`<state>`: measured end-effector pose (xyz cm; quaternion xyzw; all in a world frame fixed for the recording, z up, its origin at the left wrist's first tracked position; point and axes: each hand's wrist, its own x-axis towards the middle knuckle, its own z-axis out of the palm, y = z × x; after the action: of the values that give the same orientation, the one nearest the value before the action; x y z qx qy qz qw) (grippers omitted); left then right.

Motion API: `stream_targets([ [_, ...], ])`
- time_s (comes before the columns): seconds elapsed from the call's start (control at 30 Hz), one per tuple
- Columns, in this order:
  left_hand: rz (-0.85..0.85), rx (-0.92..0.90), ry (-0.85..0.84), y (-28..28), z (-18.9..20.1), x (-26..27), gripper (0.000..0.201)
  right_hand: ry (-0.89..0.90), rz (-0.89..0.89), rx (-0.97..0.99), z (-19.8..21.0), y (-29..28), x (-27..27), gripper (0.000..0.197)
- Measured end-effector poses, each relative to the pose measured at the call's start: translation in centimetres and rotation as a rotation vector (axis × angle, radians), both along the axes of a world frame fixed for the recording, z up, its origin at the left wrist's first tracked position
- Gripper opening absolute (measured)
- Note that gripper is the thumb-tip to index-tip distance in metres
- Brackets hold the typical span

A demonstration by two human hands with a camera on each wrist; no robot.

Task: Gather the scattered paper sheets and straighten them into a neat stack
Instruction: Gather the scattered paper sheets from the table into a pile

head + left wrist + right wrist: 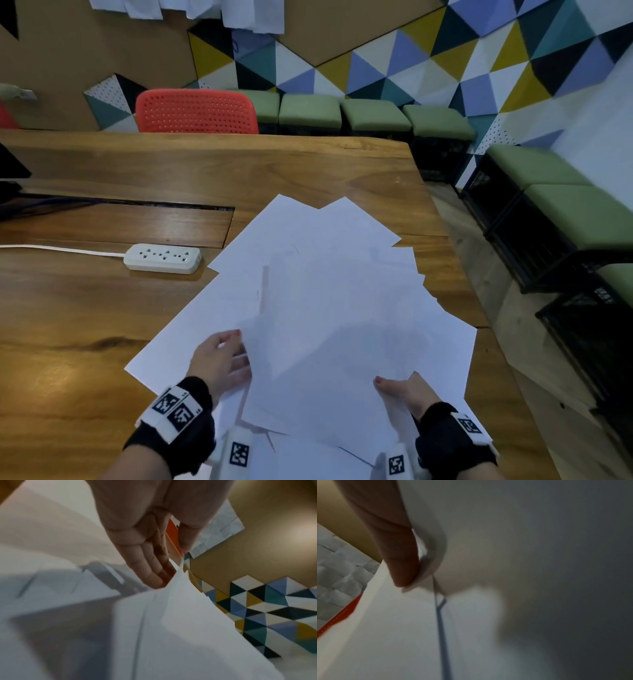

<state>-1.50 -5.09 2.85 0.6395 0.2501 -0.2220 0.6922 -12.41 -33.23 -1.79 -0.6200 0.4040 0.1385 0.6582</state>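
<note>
A: Obs. 1, far left: white power strip [162, 258] lies on the wooden tabletop [78, 308], its cord running off the left edge. It sits just beside the far-left corner of the paper sheets [329, 291].

B: Sheets?

A: White, fanned out and overlapping at several angles across the right half of the tabletop; edges not aligned.

B: Left hand [221, 359]?

A: At the near-left part of the sheets. Its fingers [150, 566] lie straight and close together, tips slipped under the raised edge of an upper sheet, thumb above. Whether it pinches that sheet: cannot tell.

B: Right hand [409, 390]?

A: At the near-right part of the sheets. Thumb pressed on top of the upper sheets; the other fingers hidden beneath them, so it holds the sheets between thumb and fingers. Wrist view is blurred, showing paper curled against the thumb [399, 555].

B: Behind?

A: Red chair [197, 111] at the far edge, green stools [373, 114] to its right.
</note>
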Motion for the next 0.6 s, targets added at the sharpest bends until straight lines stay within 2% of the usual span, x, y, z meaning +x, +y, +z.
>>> stream_targets([
  [0.03,-0.042,-0.004,0.019,-0.2,-0.1,-0.5,0.008,-0.006,-0.011,-0.004,-0.3,-0.2,-0.1,0.108],
  [0.1,-0.142,0.043,0.009,-0.1,-0.4,-0.9,0.01,-0.028,-0.052,-0.008,-0.5,-0.5,-0.4,0.093],
  [0.2,-0.202,0.106,-0.021,0.3,-0.1,-0.1,0.01,-0.065,-0.072,-0.024,0.0,-0.3,-0.5,0.074],
  [0.3,-0.255,0.165,-0.094,0.2,0.8,1.2,0.021,-0.109,-0.027,-0.005,-0.1,0.1,-0.6,0.079],
  [0.43,-0.293,0.112,-0.265,0.6,2.1,2.8,0.023,-0.211,0.015,0.139,0.8,-0.5,-0.8,0.065],
  [0.53,-0.343,0.133,-0.253,0.7,2.0,4.1,0.024,-0.193,-0.005,0.16,1.3,-0.9,-0.3,0.053],
  [0.6,-0.448,0.237,-0.197,0.0,1.2,4.2,0.023,-0.147,-0.07,0.089,0.7,-0.4,0.4,0.058],
])
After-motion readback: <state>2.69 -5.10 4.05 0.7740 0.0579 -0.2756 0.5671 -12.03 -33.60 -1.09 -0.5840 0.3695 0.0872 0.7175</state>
